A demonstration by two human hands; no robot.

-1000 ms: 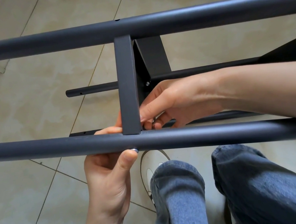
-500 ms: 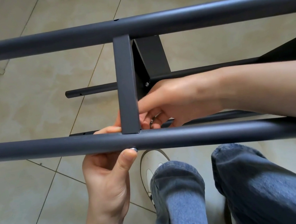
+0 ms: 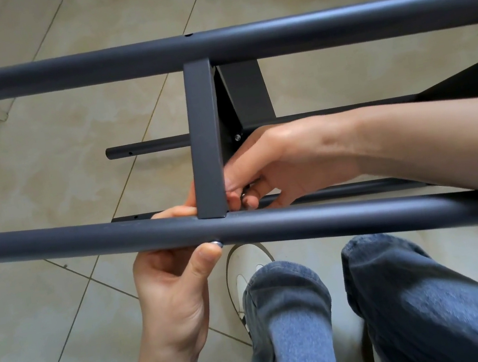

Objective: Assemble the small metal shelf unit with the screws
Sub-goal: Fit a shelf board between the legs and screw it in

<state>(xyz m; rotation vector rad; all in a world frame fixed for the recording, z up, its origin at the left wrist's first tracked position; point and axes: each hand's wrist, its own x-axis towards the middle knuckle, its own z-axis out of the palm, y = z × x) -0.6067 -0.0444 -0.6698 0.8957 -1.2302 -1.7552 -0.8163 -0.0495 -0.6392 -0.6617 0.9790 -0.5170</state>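
The dark metal shelf frame (image 3: 241, 42) is held above the tiled floor (image 3: 41, 168). Its near tube (image 3: 84, 239) is gripped from below by the left hand (image 3: 170, 291), thumb against a screw head (image 3: 216, 242). A small metal fastener (image 3: 244, 195) is pinched by the right hand (image 3: 276, 165) beside the flat crossbar (image 3: 204, 139).

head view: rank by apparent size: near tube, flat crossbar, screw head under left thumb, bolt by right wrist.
1. near tube, spans the frame.
2. flat crossbar, bridges the two tubes.
3-4. screw head at the left hand thumb and bolt above the right hand: both tiny, too alike to rank.
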